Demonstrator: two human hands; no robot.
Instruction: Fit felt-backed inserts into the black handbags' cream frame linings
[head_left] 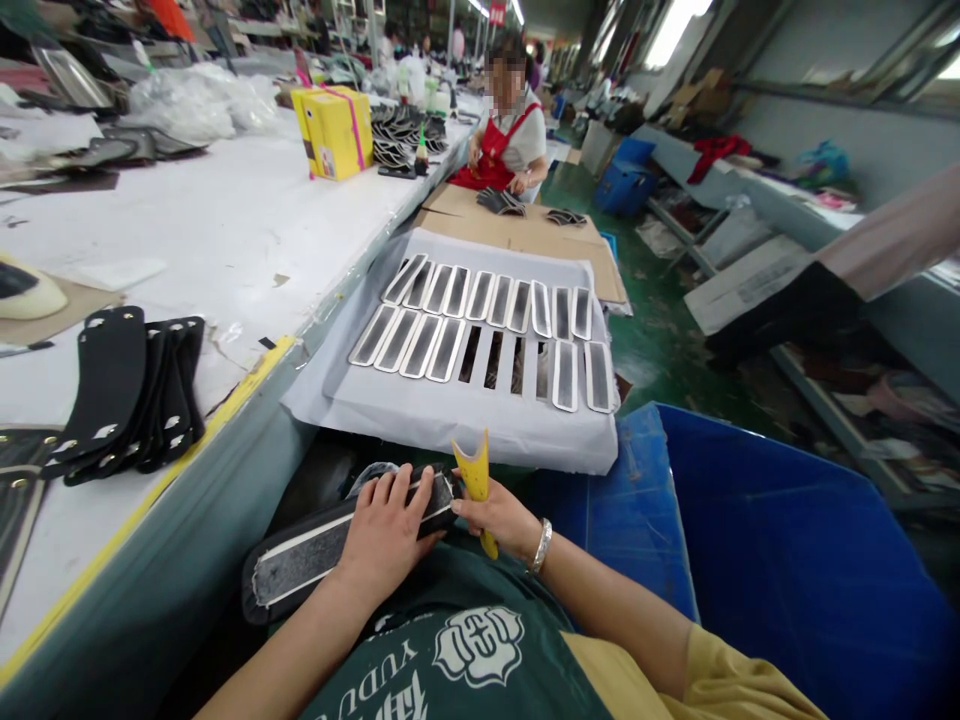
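Observation:
A long black padded strip with a grey fabric panel and a thin white border lies slantwise across my lap. My left hand spans its width, fingers across the top towards the far edge and thumb along the near side. In my right hand is a yellow tool shaped like a shoehorn, its wide notched end pointing up. The right thumb and fingertips are close by the strip's right end; whether they pinch it I cannot tell. Just beyond, pale-rimmed dark strips lie in two rows on a white-covered board.
Left is a long white table with a yellow edge, bearing stacked black straps and a yellow box. A large blue bin stands at my right. A co-worker in a red apron works ahead, beyond a cardboard sheet.

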